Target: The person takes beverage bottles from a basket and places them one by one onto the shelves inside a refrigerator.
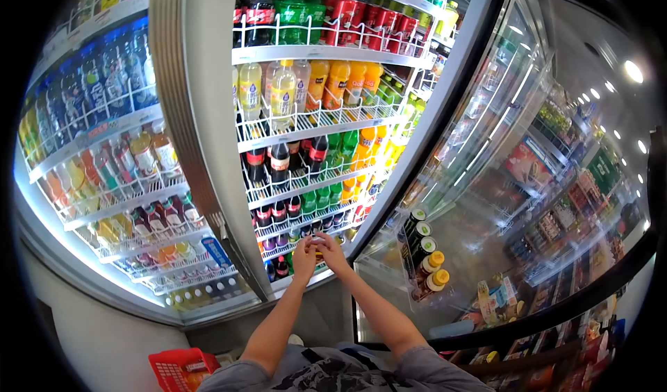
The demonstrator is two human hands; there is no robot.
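Both my arms reach down and forward to the lower part of an open drinks fridge point(333, 56). My left hand point(304, 256) and my right hand point(329, 249) are close together, fingers bent toward each other, in front of the low wire shelves. Something small and yellowish shows between them, too small to name. Beyond my hands stand small dark bottles. Higher shelves hold cola bottles point(279, 161), green bottles point(323, 197), orange drinks point(337, 83), a yellow-capped clear bottle point(283, 93) and red cans point(342, 18).
An open glass door point(472, 204) fills the right side, with yellow-capped bottles point(435, 261) and dark cans point(417, 218) near its lower left. Another fridge section point(104, 128) stands left behind a closed door with a long ribbed handle point(182, 100). A red basket point(170, 371) sits at lower left.
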